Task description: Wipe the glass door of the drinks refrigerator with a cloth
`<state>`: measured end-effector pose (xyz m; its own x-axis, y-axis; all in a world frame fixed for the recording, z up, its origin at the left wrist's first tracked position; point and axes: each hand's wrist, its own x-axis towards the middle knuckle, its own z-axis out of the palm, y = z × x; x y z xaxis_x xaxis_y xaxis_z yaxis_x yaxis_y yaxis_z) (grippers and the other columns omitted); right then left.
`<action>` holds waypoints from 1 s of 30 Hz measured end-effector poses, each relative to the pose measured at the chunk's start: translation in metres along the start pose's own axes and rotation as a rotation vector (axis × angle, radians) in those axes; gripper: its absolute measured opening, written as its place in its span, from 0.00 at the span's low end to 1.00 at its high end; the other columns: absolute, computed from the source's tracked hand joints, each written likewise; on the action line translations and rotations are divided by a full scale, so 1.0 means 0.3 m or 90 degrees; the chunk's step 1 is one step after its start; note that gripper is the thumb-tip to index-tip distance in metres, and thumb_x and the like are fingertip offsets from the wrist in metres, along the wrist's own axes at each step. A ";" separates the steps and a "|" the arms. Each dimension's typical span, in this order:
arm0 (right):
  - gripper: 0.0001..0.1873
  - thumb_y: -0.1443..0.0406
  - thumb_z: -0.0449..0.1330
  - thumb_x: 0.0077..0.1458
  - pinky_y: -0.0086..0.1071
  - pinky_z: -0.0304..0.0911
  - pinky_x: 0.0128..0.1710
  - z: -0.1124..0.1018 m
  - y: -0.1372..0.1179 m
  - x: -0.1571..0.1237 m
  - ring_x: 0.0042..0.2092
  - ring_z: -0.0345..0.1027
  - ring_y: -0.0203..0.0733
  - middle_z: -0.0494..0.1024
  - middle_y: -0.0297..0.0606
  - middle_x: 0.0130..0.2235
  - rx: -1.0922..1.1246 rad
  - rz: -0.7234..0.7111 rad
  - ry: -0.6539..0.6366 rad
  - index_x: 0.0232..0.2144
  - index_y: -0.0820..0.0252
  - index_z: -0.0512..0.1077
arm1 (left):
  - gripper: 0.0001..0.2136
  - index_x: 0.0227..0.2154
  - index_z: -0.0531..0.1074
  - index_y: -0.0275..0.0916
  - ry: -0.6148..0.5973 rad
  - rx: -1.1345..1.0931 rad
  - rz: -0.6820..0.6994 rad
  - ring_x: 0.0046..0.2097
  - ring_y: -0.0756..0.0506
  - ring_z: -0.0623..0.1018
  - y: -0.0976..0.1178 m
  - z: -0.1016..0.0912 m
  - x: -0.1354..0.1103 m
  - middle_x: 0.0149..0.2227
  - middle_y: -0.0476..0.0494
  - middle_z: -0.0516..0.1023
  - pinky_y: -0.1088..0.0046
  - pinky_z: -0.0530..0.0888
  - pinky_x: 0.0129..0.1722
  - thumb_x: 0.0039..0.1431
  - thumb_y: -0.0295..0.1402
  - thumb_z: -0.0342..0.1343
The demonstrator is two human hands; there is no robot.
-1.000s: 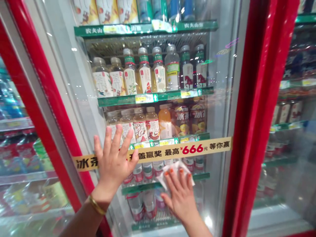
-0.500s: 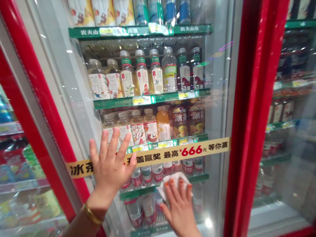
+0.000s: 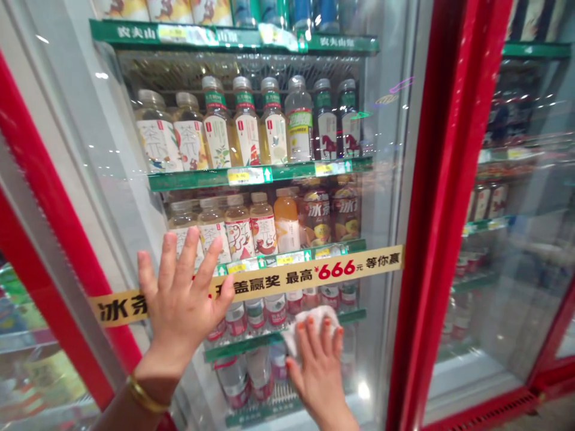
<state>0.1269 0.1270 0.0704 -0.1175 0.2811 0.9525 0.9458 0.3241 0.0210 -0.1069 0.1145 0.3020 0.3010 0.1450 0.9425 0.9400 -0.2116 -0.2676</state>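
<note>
My left hand lies flat with fingers spread on the glass door of a drinks fridge, over a yellow strip sticker with red "666". My right hand presses a white cloth flat against the glass just below that sticker, fingers stretched out over it. A gold bangle sits on my left wrist. Behind the glass stand rows of tea and juice bottles on green-edged shelves.
A red door frame runs down the right of the glass, another red frame slants on the left. A second glass-fronted fridge with bottles stands to the right. Its red base meets the floor at the lower right.
The view has shifted left and slightly down, so both hands sit further left in the picture. My right hand with the cloth slid a little down and left on the glass.
</note>
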 end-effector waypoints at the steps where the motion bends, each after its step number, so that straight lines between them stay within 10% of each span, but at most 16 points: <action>1: 0.43 0.52 0.49 0.73 0.69 0.28 0.80 0.004 0.069 -0.032 0.83 0.24 0.62 0.38 0.42 0.82 -0.001 0.102 0.015 0.81 0.56 0.39 | 0.44 0.78 0.47 0.59 -0.003 0.001 -0.001 0.82 0.38 0.46 0.000 -0.001 0.000 0.81 0.54 0.45 0.44 0.39 0.83 0.65 0.38 0.64; 6: 0.39 0.59 0.36 0.74 0.75 0.42 0.76 0.054 0.215 -0.163 0.82 0.26 0.63 0.31 0.53 0.82 0.009 0.489 0.110 0.81 0.56 0.26 | 0.44 0.78 0.47 0.61 -0.003 0.000 -0.010 0.82 0.36 0.47 0.003 0.002 -0.002 0.81 0.55 0.44 0.41 0.40 0.83 0.65 0.39 0.64; 9: 0.40 0.58 0.38 0.75 0.77 0.43 0.75 0.081 0.043 -0.194 0.82 0.24 0.62 0.32 0.53 0.82 0.006 0.484 0.100 0.81 0.58 0.28 | 0.44 0.78 0.47 0.62 0.000 -0.002 -0.016 0.82 0.34 0.49 0.004 0.003 -0.003 0.81 0.56 0.45 0.40 0.41 0.83 0.65 0.40 0.64; 12: 0.41 0.51 0.44 0.74 0.81 0.49 0.72 0.075 -0.118 -0.150 0.82 0.28 0.67 0.48 0.51 0.81 0.040 0.280 0.003 0.81 0.55 0.40 | 0.44 0.78 0.47 0.64 0.002 -0.007 -0.013 0.81 0.31 0.50 0.002 0.001 -0.005 0.81 0.57 0.44 0.34 0.43 0.82 0.65 0.41 0.63; 16: 0.38 0.42 0.46 0.72 0.78 0.47 0.74 0.039 -0.028 -0.040 0.82 0.34 0.66 0.66 0.38 0.76 0.047 0.036 -0.033 0.78 0.39 0.53 | 0.44 0.78 0.46 0.65 -0.004 -0.001 -0.014 0.81 0.28 0.50 -0.007 0.000 -0.008 0.82 0.58 0.44 0.30 0.45 0.81 0.65 0.42 0.63; 22: 0.39 0.55 0.39 0.75 0.80 0.43 0.74 0.042 0.235 -0.180 0.82 0.29 0.67 0.37 0.52 0.82 -0.014 0.375 0.078 0.81 0.53 0.34 | 0.44 0.78 0.46 0.65 -0.008 0.004 -0.018 0.81 0.27 0.51 -0.002 0.002 -0.006 0.82 0.58 0.44 0.29 0.46 0.81 0.65 0.42 0.63; 26: 0.40 0.62 0.37 0.73 0.72 0.41 0.78 0.071 0.087 -0.312 0.82 0.20 0.55 0.25 0.45 0.82 -0.020 0.472 0.125 0.80 0.56 0.25 | 0.44 0.78 0.46 0.65 -0.014 0.005 -0.026 0.81 0.28 0.50 0.000 0.001 -0.007 0.82 0.58 0.44 0.29 0.45 0.81 0.65 0.41 0.62; 30: 0.40 0.60 0.37 0.74 0.74 0.38 0.78 0.097 -0.119 -0.240 0.82 0.14 0.52 0.23 0.48 0.81 -0.013 0.497 0.120 0.80 0.61 0.26 | 0.43 0.78 0.47 0.65 -0.016 0.003 -0.018 0.81 0.26 0.50 -0.012 0.002 -0.010 0.82 0.56 0.45 0.25 0.46 0.79 0.65 0.41 0.63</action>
<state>0.0929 0.1214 -0.0079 0.6319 0.2618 0.7295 0.7392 0.0792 -0.6688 -0.1110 0.1154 0.3000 0.2788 0.1747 0.9443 0.9486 -0.2033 -0.2425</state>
